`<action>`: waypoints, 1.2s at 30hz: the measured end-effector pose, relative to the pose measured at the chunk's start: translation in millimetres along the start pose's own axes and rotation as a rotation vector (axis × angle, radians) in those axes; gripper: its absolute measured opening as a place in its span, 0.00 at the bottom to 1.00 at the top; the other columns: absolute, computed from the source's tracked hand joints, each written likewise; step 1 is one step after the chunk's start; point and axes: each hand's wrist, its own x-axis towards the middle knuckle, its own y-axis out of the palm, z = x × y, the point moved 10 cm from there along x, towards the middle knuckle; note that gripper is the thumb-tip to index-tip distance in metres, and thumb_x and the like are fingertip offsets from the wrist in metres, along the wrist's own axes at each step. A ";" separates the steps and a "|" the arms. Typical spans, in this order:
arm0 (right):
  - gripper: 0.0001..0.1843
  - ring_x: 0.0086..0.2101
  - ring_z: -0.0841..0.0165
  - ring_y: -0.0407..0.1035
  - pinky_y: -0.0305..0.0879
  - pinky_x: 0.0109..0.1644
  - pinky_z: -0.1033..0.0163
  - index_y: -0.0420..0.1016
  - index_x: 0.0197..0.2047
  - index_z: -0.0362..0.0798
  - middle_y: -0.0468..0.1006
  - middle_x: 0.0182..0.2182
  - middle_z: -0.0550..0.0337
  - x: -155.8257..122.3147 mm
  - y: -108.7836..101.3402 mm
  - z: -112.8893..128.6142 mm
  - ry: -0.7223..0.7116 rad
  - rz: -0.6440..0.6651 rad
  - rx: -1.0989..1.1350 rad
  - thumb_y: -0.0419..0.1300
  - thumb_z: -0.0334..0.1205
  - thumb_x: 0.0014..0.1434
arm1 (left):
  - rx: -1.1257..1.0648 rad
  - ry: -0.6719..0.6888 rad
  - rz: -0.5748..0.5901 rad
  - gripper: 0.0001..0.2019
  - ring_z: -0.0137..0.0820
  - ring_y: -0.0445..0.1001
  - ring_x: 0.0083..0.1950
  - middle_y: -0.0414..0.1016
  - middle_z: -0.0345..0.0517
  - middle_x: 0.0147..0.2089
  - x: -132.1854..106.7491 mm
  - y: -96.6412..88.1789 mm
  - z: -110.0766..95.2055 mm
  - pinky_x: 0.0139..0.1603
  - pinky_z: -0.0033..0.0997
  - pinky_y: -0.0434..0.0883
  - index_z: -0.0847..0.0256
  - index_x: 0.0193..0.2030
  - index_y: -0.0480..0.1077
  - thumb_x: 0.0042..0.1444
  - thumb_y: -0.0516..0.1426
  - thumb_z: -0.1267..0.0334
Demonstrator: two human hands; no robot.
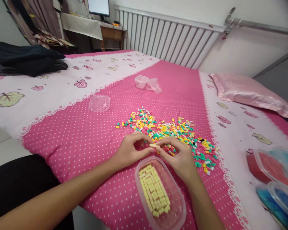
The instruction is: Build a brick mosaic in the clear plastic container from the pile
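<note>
My left hand (132, 147) and my right hand (179, 156) meet in front of me, thumbs and forefingers pinched on a small pale yellow toy brick (154, 145). Whether it is one brick or two joined end to end I cannot tell. Just below my hands stands a clear plastic container (179, 195). Inside it lies a block of pale yellow bricks (155, 190) fitted together. Beyond my fingers a loose pile of small bricks (168, 129) in yellow, green, white, pink and red spreads over the bed; my hands hide part of it.
The pink dotted bedspread (74, 137) bears everything. Farther off lie a clear lid (99, 103) and small clear tubs (142, 81). At right are a red-filled container (268, 167), a blue-filled container (283, 201) and a pink pillow (249, 91). Dark folded clothes (28, 59) lie at left.
</note>
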 end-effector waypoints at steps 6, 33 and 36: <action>0.02 0.38 0.64 0.78 0.74 0.44 0.59 0.81 0.38 0.53 0.84 0.37 0.59 -1.4 1.1 0.6 -0.002 0.013 -0.001 0.66 0.38 0.60 | 0.032 0.043 -0.032 0.06 0.29 0.75 0.34 0.80 0.43 0.33 -1.6 -4.6 -4.0 0.38 0.29 0.70 0.60 0.36 0.79 0.57 0.65 0.60; 0.06 0.37 0.61 0.80 0.77 0.43 0.56 0.84 0.39 0.53 0.86 0.37 0.57 -2.8 2.3 -14.9 0.106 -0.013 0.059 0.67 0.43 0.59 | 0.033 0.019 -0.055 0.03 0.29 0.76 0.35 0.79 0.44 0.35 -2.8 -4.2 -1.6 0.38 0.30 0.71 0.61 0.34 0.73 0.56 0.63 0.65; 0.06 0.35 0.63 0.80 0.76 0.41 0.58 0.84 0.37 0.54 0.86 0.34 0.58 -3.1 2.2 -14.8 0.103 -0.013 0.048 0.67 0.44 0.60 | 0.054 0.023 -0.043 0.02 0.30 0.76 0.37 0.80 0.45 0.36 -2.0 -3.5 -2.1 0.39 0.30 0.71 0.60 0.36 0.75 0.56 0.63 0.66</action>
